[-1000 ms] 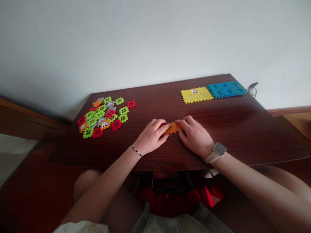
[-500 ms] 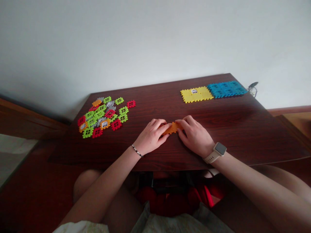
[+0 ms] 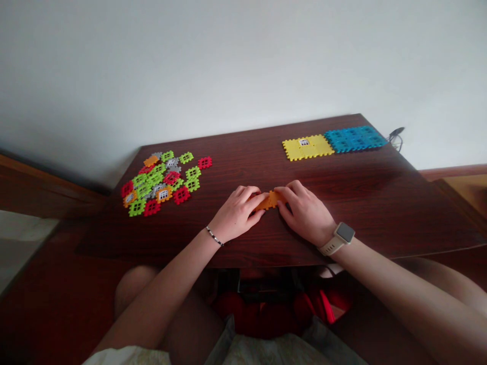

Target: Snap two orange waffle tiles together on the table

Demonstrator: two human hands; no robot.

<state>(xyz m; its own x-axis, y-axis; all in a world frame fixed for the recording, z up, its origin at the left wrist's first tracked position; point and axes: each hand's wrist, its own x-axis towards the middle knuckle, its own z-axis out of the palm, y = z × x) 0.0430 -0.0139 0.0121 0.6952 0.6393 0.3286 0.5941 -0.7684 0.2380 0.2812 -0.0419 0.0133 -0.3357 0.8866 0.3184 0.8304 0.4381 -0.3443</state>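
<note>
Two orange interlocking tiles (image 3: 271, 199) with toothed edges meet between my hands, low over the middle of the dark table. My left hand (image 3: 240, 209) pinches the left one between thumb and fingers. On the other side, my right hand (image 3: 301, 209) grips the right one the same way. The teeth touch at the middle; whether they are fully locked I cannot tell. Fingers hide most of both tiles.
A loose pile of green, red, grey and orange tiles (image 3: 155, 178) lies at the left of the table (image 3: 236, 162). Yellow joined tiles (image 3: 314, 147) with one white window piece sit at the back right, against blue joined tiles (image 3: 355, 139). A black cable (image 3: 396, 133) shows beyond them.
</note>
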